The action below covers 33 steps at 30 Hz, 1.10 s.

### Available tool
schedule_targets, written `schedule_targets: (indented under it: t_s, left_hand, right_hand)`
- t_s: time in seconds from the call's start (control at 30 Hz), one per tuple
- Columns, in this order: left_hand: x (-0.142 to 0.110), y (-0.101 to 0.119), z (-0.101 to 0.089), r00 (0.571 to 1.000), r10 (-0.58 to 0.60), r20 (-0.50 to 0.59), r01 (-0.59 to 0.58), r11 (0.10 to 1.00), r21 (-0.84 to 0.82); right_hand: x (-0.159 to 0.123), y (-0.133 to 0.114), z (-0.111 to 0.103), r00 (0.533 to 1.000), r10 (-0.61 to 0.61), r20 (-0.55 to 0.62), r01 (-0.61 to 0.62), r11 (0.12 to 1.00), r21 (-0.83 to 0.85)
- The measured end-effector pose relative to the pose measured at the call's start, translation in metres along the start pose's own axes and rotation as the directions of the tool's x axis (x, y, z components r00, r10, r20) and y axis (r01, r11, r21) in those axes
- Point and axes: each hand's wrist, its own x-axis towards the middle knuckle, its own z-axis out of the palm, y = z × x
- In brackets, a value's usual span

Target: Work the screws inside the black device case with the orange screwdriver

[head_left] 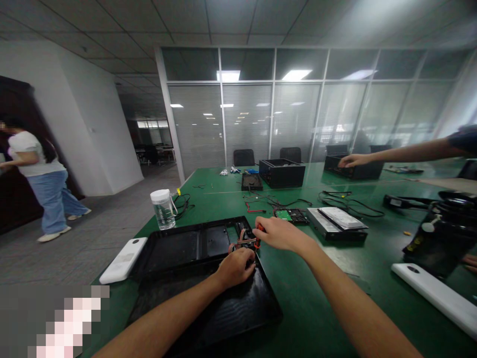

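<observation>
My right hand [281, 232] is closed round a screwdriver [258, 237] with a red handle, held upright with its tip pointing down. The tip meets the edge of a black computer panel [179, 246], near a bundle of striped wires [237, 243]. Just below it, my left hand [235, 267] has its fingers curled together at the same spot; whatever they pinch is hidden. Under my left forearm lies a second black panel [238, 308], nearer to me and joined or close against the first. I cannot tell which.
Left of the panels are a white power bank-like block [122, 261] and a clear bottle [163, 211]. Drives [337, 223], a circuit board [283, 215] and cables lie beyond. Another person's hand [356, 160] reaches over a black case [352, 169]. A person [40, 174] walks at left.
</observation>
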Motion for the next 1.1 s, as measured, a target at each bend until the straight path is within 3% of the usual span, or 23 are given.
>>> schedule_targets:
  t_s: [0.2,0.33,0.43,0.5,0.57,0.6,0.67,0.73,0.77,0.8,0.87,1.1]
  left_hand:
    - [0.000,0.002,-0.001,1.000,0.001,0.002,-0.001,1.000,-0.002]
    - [0.000,0.003,-0.002,1.000,-0.002,0.002,0.002,1.000,0.010]
    - [0.001,0.003,-0.003,1.000,0.018,0.006,-0.018,1.000,0.021]
    - [0.001,0.004,-0.004,1.000,0.028,0.006,-0.028,0.999,0.029]
    - [0.002,0.004,-0.004,0.999,0.033,0.010,-0.034,0.999,0.037]
    - [0.002,0.004,-0.004,0.999,0.034,0.013,-0.035,0.999,0.040]
    - [0.002,0.005,-0.005,0.999,0.042,0.023,-0.043,0.998,0.043]
    - [0.002,0.005,-0.005,0.998,0.057,0.034,-0.058,0.998,0.039]
    - [0.002,0.005,-0.005,0.997,0.064,0.039,-0.066,0.997,0.037]
    - [0.003,0.006,-0.006,0.996,0.072,0.044,-0.073,0.997,0.034]
    - [0.003,0.007,-0.006,0.996,0.078,0.047,-0.080,0.996,0.042]
    - [0.004,0.010,-0.007,0.992,0.120,0.030,-0.122,0.985,0.121]
  right_hand:
    - [-0.001,0.003,0.000,0.999,0.030,-0.015,-0.030,1.000,0.000]
    - [0.002,0.008,-0.002,0.998,-0.055,0.006,0.054,0.985,0.161]
    - [0.003,0.024,0.010,0.992,-0.113,-0.063,0.129,0.911,0.393]
    - [0.000,0.043,0.031,0.992,-0.075,-0.105,0.123,0.790,0.600]
    - [-0.008,0.066,0.058,0.998,0.027,-0.054,0.027,0.588,0.809]
    - [-0.013,0.078,0.072,0.996,0.087,-0.022,-0.020,0.450,0.893]
    - [-0.023,0.100,0.096,0.957,0.291,0.010,-0.036,0.084,0.996]
    - [-0.028,0.117,0.110,0.885,0.463,0.050,0.065,-0.229,0.971]
    - [-0.028,0.122,0.113,0.857,0.510,0.069,0.121,-0.330,0.936]
    - [-0.028,0.126,0.114,0.842,0.533,0.080,0.164,-0.395,0.904]
    - [-0.025,0.129,0.114,0.845,0.527,0.088,0.185,-0.444,0.877]
    - [-0.024,0.116,0.122,0.895,0.431,0.112,0.073,-0.391,0.918]
